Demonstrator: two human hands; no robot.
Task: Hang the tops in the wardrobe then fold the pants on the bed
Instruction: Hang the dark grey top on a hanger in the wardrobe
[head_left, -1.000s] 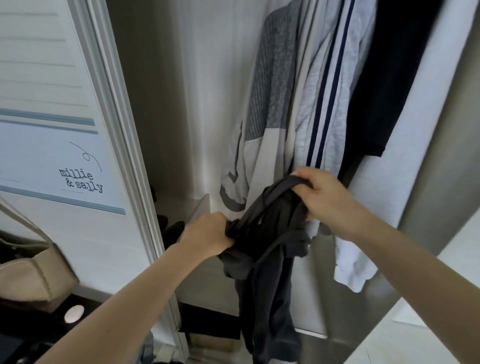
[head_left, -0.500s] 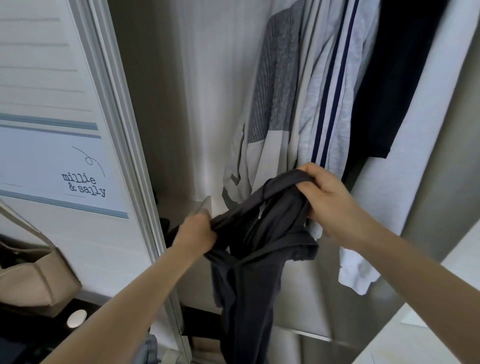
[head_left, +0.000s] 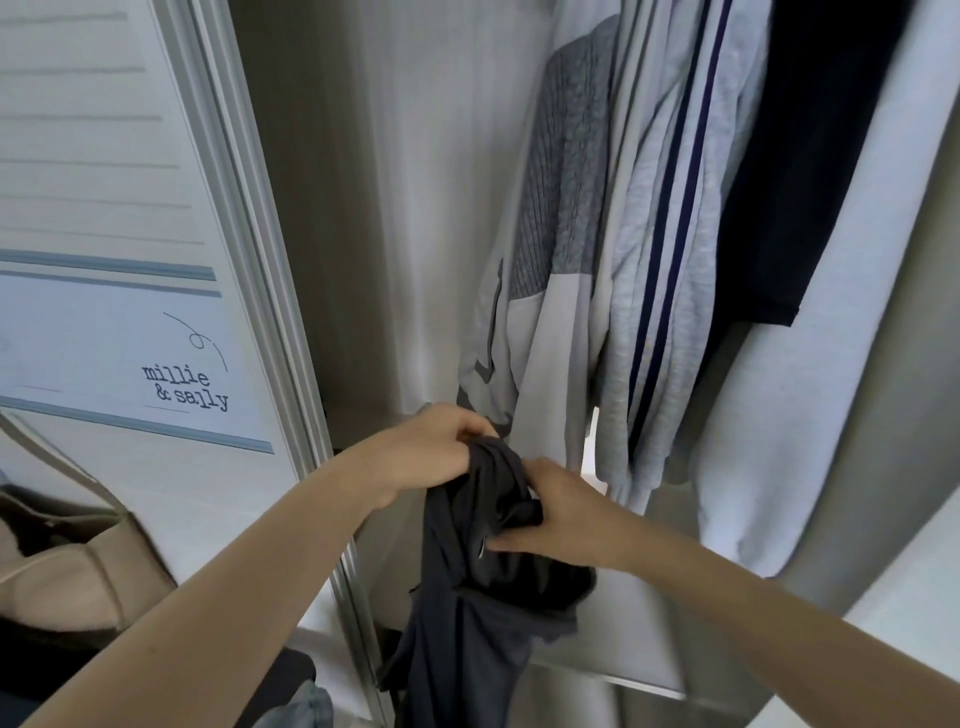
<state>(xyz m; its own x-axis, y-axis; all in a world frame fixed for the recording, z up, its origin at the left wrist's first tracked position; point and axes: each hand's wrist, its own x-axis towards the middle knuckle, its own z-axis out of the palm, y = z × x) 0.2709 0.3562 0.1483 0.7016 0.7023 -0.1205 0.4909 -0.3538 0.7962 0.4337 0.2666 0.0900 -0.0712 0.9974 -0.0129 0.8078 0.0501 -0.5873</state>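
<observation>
Dark top (head_left: 467, 623) bunched between both hands, low in front of open wardrobe (head_left: 395, 208). Left hand (head_left: 431, 447) grabs top edge. Right hand (head_left: 561, 514) squeezes middle. Looks soft, light, floppy. Best hold at shoulders, not bunched middle.

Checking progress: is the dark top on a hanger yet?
No: both the left hand and right hand grip the bunched dark top.

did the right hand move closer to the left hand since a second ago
Yes. The right hand dropped below the striped top's hem, closing on the left hand, bunching the dark garment.
</observation>
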